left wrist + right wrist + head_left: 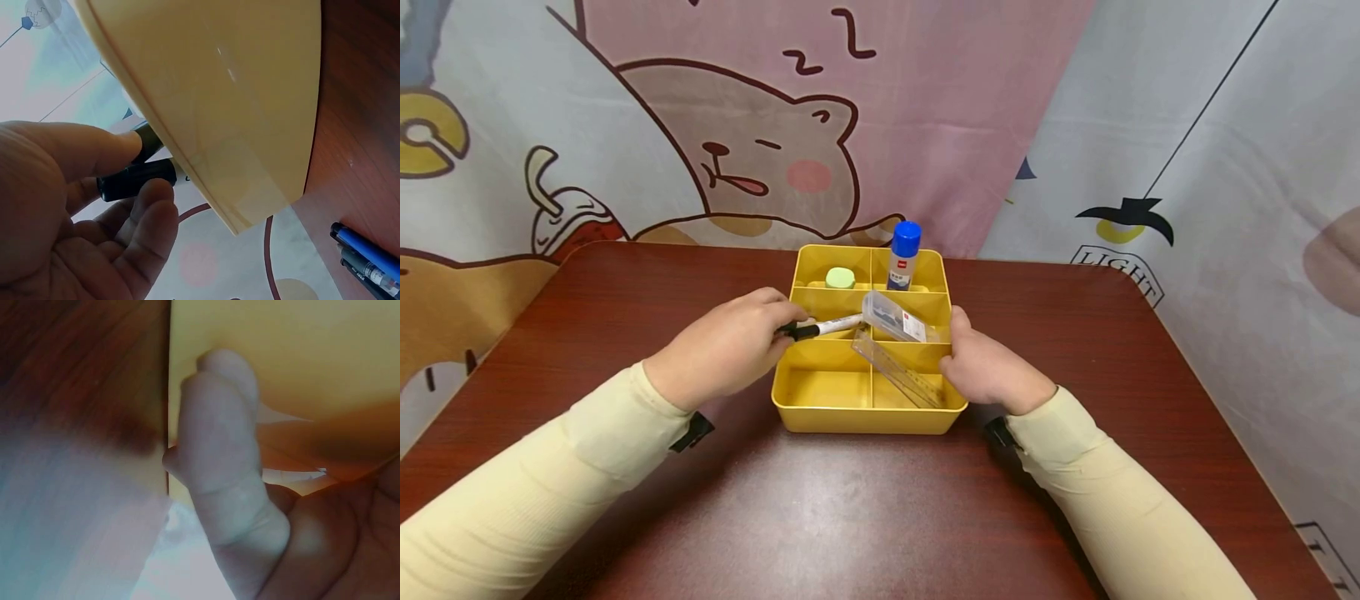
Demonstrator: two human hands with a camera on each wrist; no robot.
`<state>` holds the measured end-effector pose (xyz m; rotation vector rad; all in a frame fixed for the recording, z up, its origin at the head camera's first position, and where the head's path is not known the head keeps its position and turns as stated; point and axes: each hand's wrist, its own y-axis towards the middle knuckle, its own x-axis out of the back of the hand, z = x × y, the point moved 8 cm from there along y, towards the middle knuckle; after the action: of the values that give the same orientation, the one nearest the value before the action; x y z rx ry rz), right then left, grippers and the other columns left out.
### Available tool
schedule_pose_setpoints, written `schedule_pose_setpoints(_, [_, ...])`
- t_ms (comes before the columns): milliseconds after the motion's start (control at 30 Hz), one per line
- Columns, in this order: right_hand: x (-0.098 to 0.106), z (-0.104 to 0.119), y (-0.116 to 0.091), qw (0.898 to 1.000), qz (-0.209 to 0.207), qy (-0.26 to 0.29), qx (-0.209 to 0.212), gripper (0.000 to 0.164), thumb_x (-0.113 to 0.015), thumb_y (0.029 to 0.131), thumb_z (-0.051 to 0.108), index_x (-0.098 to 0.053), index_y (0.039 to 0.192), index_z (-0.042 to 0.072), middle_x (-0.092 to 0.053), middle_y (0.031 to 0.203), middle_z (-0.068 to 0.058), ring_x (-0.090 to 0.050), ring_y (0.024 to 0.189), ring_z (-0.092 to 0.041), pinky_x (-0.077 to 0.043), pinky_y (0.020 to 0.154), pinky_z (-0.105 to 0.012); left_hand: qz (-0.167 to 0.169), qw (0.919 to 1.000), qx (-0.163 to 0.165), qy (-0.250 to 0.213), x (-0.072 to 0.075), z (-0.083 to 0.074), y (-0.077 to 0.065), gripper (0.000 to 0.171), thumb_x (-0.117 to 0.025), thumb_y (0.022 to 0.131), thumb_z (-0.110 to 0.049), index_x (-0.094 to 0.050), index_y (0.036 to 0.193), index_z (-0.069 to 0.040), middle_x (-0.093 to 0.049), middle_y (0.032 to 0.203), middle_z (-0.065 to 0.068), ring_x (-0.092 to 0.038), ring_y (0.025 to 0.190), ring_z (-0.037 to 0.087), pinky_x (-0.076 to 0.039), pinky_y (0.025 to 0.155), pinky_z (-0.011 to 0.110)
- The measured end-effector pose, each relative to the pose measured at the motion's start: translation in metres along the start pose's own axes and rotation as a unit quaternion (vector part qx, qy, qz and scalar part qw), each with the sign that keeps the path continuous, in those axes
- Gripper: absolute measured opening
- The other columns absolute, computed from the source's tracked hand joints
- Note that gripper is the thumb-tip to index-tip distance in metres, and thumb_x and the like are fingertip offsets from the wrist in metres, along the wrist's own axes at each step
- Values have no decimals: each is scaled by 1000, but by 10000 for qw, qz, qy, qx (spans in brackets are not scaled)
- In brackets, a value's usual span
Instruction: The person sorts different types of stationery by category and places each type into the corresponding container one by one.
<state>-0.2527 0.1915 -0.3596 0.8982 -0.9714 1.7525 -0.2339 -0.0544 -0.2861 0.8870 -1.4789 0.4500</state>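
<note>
Above the middle-left compartment of the box, a white-barrelled, black-capped marker (841, 325) slanted inward over the wall, its far end close to a clear plastic case. My left hand (722, 346) had its black end pinched between thumb and fingers, together with a second black-ended pen (148, 144), whose barrel was mostly hidden from me. My right hand (996, 367) gripped the right wall of the yellow plastic compartment box (868, 422), thumb over the rim and fingers against the outside.

The clear plastic case (895, 318), with a white label, lay tilted in the middle-right compartment. A clear plastic ruler (898, 371) leaned diagonally in the front-right one. At the back, a small pale green rounded object (840, 277) sat on the left, and a blue-capped glue stick (903, 257) stood upright on the right, rising above the rim.

The box rested on a dark reddish-brown wooden table (880, 517). In my left wrist's view, a group of blue, grey and black pens (369, 259) lay on the tabletop. Pale yellow sleeves (587, 433) covered my arms, and beyond the table hung a printed cloth (760, 158) with a sleeping bear.
</note>
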Motion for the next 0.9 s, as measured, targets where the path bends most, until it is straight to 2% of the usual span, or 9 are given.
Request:
schedule_pose_setpoints(233, [-2, 0, 2, 10000, 25, -32, -28, 65, -46, 88, 15, -8, 138, 0, -58, 101, -22, -57, 77, -21, -47, 78, -43, -50, 10000, -13, 42, 0, 2, -2, 26, -68, 83, -17, -66, 108, -11, -56, 102, 3, -51, 85, 13, -50, 74, 33])
schedule_pose_setpoints(467, [-4, 0, 3, 9999, 80, -65, -53, 66, -46, 88, 16, -6, 139, 0, -58, 102, -22, -57, 78, -21, -47, 79, -42, 63, 10000, 64, 24, -1, 4, -5, 31, -69, 83, -21, -64, 111, -9, -56, 104, 6, -52, 84, 15, -50, 74, 36])
schedule_pose_setpoints(667, [-4, -1, 2, 9999, 50, 50, -71, 64, -47, 88, 15, -9, 137, 2, -57, 106, -21, -57, 81, -22, -47, 81, -43, -21, 9998, 198, 63, 0, 7, -9, 41, -70, 82, -26, -60, 119, -13, -56, 106, 2, -50, 82, 11, -49, 74, 33])
schedule_pose_setpoints(900, [-2, -3, 1, 9999, 34, 105, -124, 64, -46, 88, 15, -9, 137, 3, -57, 108, -21, -57, 81, -22, -47, 81, -43, 61, 9992, 384, -35, -1, 11, -12, 48, -69, 83, -30, -55, 124, -10, -54, 112, 4, -51, 91, 13, -49, 81, 38])
